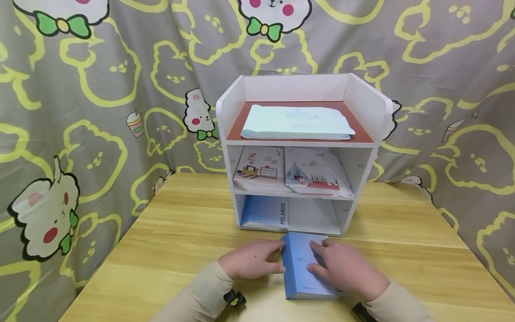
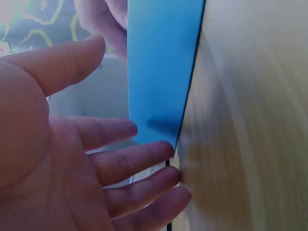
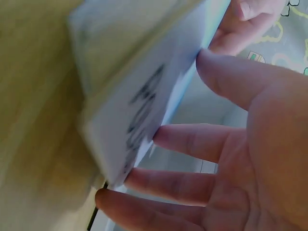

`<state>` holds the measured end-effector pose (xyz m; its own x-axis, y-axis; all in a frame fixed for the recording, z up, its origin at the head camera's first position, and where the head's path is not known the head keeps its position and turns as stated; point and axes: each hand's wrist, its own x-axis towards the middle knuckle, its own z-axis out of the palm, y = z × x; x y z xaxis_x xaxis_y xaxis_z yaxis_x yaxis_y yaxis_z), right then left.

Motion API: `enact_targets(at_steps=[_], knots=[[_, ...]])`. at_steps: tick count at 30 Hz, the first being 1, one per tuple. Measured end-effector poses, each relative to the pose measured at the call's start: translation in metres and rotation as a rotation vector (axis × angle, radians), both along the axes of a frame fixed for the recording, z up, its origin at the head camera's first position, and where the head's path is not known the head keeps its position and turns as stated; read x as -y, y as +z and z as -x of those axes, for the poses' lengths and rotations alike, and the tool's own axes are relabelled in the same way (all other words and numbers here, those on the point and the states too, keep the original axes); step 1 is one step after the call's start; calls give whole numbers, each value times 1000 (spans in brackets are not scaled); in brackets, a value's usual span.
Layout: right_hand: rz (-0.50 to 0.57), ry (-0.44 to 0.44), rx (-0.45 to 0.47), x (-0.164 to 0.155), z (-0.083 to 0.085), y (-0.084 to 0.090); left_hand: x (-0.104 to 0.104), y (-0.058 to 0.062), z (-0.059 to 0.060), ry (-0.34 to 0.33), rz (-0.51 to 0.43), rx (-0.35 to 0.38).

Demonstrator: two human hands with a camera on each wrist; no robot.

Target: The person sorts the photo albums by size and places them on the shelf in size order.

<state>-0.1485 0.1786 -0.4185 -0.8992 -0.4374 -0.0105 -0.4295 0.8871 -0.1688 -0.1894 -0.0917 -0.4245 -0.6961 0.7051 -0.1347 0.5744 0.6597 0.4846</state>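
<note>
A thick blue book (image 1: 301,279) lies on the wooden table in front of the small white shelf, its far end near the shelf's bottom edge. Beside its blue spine (image 2: 163,62), my left hand (image 1: 253,259) has its fingers stretched out, fingertips right at the spine in the left wrist view. From the other side, my right hand (image 1: 348,270) reaches over the book, thumb and forefinger on the top cover. In the right wrist view its fairly straight fingers touch the edge of the cover (image 3: 149,101), which bears dark lettering; pale pages show beside it.
The white shelf (image 1: 364,174) has three levels. A blue Polaroid book (image 1: 261,212) lies at the bottom left, two illustrated books (image 1: 259,170) in the middle, and a pale whale-print packet (image 1: 297,120) on top. Patterned curtains (image 1: 100,89) surround the table (image 1: 173,223).
</note>
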Motion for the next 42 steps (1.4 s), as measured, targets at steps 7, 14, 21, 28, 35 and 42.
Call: enact_targets(at_steps=[7,14,21,28,35,42], knots=[[73,-31,75,-12,0,-4,-10,0,-3,57,49,20],[28,41,39,-24,-6,-8,-16,0,-10,124,111,-10],[23,55,21,-27,-11,-6,-26,5,-15,162,114,-30],[114,12,105,-28,-16,-6,-36,-1,-15,232,-51,92],[245,-54,188,-36,-23,-2,-43,-11,-13,249,-136,101],[254,-72,100,-44,-19,-2,-59,-9,-6,222,-114,17]])
